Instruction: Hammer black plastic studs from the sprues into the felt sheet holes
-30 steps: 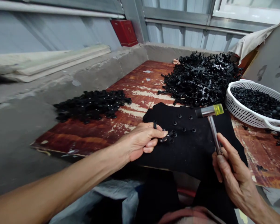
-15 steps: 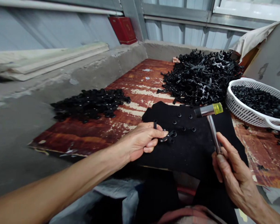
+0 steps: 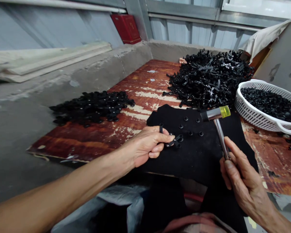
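Clamping a hammer, right fingers curl tight; left fingers lie beside black parts.

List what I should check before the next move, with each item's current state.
1. Right hand grips the hammer by its metal handle: ok.
2. Hammer head, with its yellow tip, apart from the black plastic part: ok.
3. Left hand has its fingers at that part: ok.
4. Black fabric pad lies on the wooden board: ok.
5. Round black pieces on the pad sit apart from the left hand: ok.
6. The part is seated on the piece under it: cannot tell, black on black.
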The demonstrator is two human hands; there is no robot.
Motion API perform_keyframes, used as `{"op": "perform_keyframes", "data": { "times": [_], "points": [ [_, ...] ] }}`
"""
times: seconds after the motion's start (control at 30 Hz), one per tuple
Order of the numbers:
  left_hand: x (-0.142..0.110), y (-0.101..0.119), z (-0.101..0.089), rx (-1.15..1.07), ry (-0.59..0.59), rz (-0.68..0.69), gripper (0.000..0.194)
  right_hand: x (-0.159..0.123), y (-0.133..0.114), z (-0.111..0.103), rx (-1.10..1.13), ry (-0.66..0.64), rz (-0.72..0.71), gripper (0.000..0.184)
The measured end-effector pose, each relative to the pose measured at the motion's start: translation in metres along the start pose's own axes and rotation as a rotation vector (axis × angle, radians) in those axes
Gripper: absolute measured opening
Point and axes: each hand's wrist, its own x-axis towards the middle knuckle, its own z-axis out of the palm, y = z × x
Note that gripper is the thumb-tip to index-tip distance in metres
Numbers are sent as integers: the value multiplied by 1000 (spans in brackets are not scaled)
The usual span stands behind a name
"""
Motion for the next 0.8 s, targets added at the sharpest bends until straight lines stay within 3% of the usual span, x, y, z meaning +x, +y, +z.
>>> {"op": "perform_keyframes", "data": {
  "times": [0.13,0.8],
  "points": [
    [1,-3,-2,-16,6,14,22,-1,0,0,89,9,71,51],
    [2,-2,-1,23,-6,28,20,-1,-1,0,111,-1,83,52]
  ]
}}
